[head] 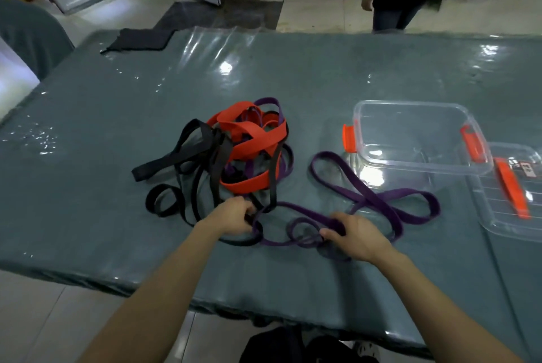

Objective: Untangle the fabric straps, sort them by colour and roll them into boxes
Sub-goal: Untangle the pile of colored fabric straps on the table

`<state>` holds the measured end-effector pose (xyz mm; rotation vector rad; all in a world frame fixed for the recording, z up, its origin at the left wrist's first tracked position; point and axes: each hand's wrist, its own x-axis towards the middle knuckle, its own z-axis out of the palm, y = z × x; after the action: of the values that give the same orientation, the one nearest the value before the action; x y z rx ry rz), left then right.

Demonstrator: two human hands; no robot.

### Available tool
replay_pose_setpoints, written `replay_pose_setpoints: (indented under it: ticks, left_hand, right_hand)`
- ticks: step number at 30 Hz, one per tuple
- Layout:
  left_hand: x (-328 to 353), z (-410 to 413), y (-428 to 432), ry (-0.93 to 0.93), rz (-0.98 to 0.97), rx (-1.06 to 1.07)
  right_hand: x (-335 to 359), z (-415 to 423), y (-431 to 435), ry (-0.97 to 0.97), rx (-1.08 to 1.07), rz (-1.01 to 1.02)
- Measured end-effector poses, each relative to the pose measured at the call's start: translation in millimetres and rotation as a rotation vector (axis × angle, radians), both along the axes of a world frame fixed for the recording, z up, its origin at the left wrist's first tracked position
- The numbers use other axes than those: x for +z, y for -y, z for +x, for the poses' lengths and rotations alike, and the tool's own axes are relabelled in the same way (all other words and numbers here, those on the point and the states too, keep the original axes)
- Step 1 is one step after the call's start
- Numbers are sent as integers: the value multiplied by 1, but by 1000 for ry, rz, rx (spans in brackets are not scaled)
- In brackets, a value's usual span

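The left hand [234, 217] has its fingers closed on a black strap [205, 140] at the tangle's near edge. The right hand [356, 235] pinches the purple strap [366, 195], which loops across the worktop [102, 128] beside a clear box [416, 134].

Tangled heap: orange straps [249, 140] on top, black straps [187, 163] left; purple strap [378, 201] trailing right beside open clear boxes [416, 134].

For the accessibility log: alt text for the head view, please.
Two bare hands, left hand and right hand, pull a purple strap from a tangle of red and black straps on a grey table; an empty clear box waits right.
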<state>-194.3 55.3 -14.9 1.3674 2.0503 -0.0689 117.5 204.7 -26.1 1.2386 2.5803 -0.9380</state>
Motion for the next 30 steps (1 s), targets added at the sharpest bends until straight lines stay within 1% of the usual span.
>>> replay_pose_setpoints:
  ticks: [3, 7, 11, 12, 15, 16, 18, 19, 21, 23, 25, 26, 29, 30]
  left_hand:
    - [-13, -4, 11, 16, 94, 35]
    - [-19, 4, 18, 139, 122, 156]
    - [-31, 18, 23, 227, 105, 274]
    - [-33, 19, 26, 272, 102, 324]
    - [-25, 14, 37, 496, 150, 542]
    - [-18, 11, 39, 553, 192, 580]
    - [-2, 1, 47, 608, 298, 592]
    - [7, -3, 51, 624, 350, 596]
    - [25, -8, 56, 630, 439, 623]
    - [40, -9, 59, 642, 480, 621]
    - [50, -9, 59, 667, 522, 611]
    - [55, -9, 59, 674, 542, 600]
    - [69, -15, 61, 653, 561, 498]
    - [74, -17, 62, 618, 552, 443]
  right_hand:
    - [2, -3, -1, 18, -22, -17]
    - [7, -18, 1, 55, 31, -65]
    - [11, -40, 6, 148, 122, -16]
    - [12, -46, 7, 160, 131, -3]
    - [13, -59, 8, 139, 152, -23]
    - [13, -63, 9, 117, 153, -29]
    - [16, -71, 16, 26, 159, -2]
    - [18, -76, 21, -48, 161, 38]
    - [25, -90, 29, -256, 186, 113]
    - [35, -105, 38, -365, 238, 91]
    - [43, -119, 49, -360, 315, 24]
    - [45, -125, 53, -384, 329, 35]
    - [50, -135, 50, -606, 197, 204]
    - [55, -138, 47, -633, 209, 237]
